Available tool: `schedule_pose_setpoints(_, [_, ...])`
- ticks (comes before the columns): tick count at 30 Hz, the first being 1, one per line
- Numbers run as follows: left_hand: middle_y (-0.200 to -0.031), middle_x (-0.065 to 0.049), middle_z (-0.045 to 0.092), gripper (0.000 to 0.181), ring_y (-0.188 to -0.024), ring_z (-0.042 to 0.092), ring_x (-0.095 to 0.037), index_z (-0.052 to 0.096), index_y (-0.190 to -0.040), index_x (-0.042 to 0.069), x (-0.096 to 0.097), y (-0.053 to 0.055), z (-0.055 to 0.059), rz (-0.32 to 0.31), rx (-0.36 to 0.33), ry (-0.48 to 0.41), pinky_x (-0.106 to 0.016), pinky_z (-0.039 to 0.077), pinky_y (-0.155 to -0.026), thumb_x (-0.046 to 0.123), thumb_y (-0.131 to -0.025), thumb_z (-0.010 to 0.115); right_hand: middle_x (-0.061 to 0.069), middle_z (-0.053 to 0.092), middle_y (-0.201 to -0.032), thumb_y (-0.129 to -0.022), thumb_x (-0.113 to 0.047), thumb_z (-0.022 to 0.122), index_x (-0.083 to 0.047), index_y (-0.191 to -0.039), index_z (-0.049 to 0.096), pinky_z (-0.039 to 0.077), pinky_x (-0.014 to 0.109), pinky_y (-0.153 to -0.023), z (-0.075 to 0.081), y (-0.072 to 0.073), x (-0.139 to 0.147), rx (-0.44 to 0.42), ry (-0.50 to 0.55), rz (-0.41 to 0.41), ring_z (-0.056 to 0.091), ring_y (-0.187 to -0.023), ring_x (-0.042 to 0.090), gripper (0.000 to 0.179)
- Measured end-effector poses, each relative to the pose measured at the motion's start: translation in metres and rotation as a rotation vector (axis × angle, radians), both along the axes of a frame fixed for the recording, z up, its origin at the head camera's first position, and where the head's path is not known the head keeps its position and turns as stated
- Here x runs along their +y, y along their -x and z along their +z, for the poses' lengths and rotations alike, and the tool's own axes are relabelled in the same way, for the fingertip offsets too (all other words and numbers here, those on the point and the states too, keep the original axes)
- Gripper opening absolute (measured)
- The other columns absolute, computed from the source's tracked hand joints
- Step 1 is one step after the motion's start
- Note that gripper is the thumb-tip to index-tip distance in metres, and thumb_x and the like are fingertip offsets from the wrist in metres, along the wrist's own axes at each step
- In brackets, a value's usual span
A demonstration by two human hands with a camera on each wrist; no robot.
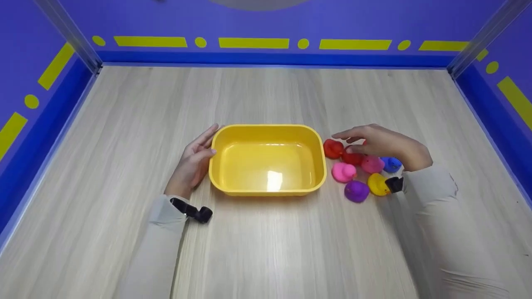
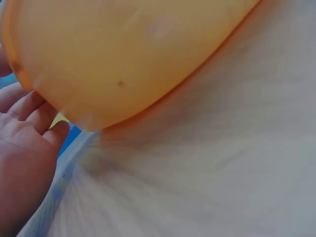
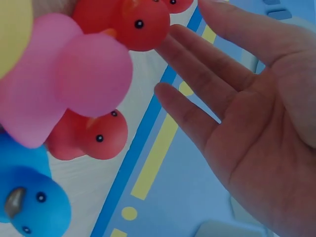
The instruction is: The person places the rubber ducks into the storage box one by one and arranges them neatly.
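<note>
A yellow plastic basin (image 1: 268, 192) stands on the wooden table with nothing inside it. My left hand (image 1: 193, 160) rests against its left end, thumb at the rim and fairly straight fingers along the outer wall. My right hand (image 1: 384, 143) hovers over a cluster of rubber ducks right of the basin, thumb and fingers spread, partly covering a red duck (image 1: 352, 158). Another red duck (image 1: 333, 148) sits by the basin's wall. In the right wrist view, the fingertips are close to a red duck (image 3: 143, 24), and the palm holds nothing.
Around the right hand lie a pink duck (image 1: 343, 172), a darker pink duck (image 1: 373, 164), a blue duck (image 1: 391, 164), a purple duck (image 1: 356, 191) and a yellow duck (image 1: 377, 184). Blue walls (image 1: 266, 25) with yellow markings bound the table (image 1: 266, 245) at the back and sides.
</note>
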State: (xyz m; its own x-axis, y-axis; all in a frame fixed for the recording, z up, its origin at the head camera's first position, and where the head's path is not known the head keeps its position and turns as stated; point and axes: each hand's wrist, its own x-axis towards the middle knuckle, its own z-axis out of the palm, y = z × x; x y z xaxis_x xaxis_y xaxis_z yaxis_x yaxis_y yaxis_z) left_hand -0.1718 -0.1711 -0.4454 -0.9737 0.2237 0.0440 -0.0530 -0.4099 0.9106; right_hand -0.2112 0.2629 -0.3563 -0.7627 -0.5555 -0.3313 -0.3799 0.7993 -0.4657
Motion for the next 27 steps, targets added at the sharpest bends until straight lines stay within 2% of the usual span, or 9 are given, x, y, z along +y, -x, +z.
schedule_pose_setpoints(8, [-0.152,-0.017,0.037,0.060,-0.136,0.043,-0.019,0.035,-0.145,-0.004,-0.001,0.002,-0.003,0.023,-0.006,-0.007,-0.026,0.037,-0.111,-0.011,-0.086,0.045,0.004,0.062,-0.129,-0.087,0.002,0.063,-0.023,-0.132,0.060,0.052,0.046,-0.094,0.000,0.004,-0.008,-0.050,-0.027,-0.015,0.055,-0.120,0.029,0.052])
schedule_pose_setpoints(15, [-0.151,-0.017,0.039,0.060,-0.136,0.043,-0.020,0.036,-0.145,-0.004,-0.001,0.000,-0.004,0.026,-0.003,-0.011,-0.027,0.038,-0.110,-0.011,-0.086,0.045,0.003,0.065,-0.124,-0.088,0.002,0.063,-0.025,-0.129,0.063,0.054,0.043,-0.091,0.000,0.008,-0.016,-0.020,-0.054,0.000,0.058,-0.114,0.026,0.049])
schedule_pose_setpoints(27, [-0.152,-0.017,0.037,0.061,-0.133,0.046,-0.017,0.034,-0.146,-0.003,-0.001,-0.002,-0.003,0.018,-0.008,-0.010,-0.026,0.040,-0.108,-0.010,-0.086,0.045,0.008,0.067,-0.118,-0.087,0.001,0.065,-0.015,-0.122,0.067,0.055,0.041,-0.089,-0.004,0.007,-0.020,0.014,-0.048,-0.023,0.061,-0.108,0.026,0.039])
